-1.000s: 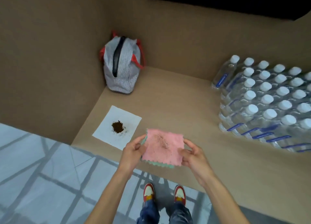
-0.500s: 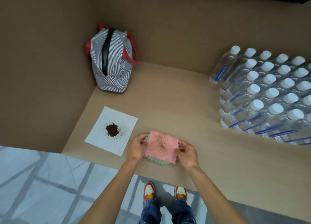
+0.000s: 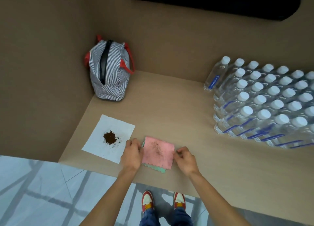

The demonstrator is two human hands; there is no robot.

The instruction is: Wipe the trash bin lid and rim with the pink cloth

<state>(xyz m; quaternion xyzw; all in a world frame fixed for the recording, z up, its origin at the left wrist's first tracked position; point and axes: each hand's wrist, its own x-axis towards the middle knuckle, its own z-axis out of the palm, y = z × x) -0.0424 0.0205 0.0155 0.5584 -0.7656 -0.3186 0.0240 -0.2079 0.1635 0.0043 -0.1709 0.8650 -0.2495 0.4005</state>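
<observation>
The pink cloth [image 3: 158, 152] lies flat near the front edge of the brown table [image 3: 178, 110], on top of a green cloth [image 3: 160, 170] whose scalloped edge shows beneath it. Dark brown specks dot the pink surface. My left hand [image 3: 131, 153] pinches the cloth's left edge. My right hand [image 3: 186, 159] pinches its right edge. No trash bin, lid or rim is in view.
A white paper sheet [image 3: 100, 146] with a small heap of brown powder [image 3: 110, 137] lies left of the cloth. A striped bag [image 3: 109, 71] with red handles stands in the back left corner. Several capped water bottles [image 3: 265, 103] fill the right side. Brown walls close the back and left.
Both hands have lowered the pink cloth from in front of me down onto the table near its front edge, still holding both of its edges.
</observation>
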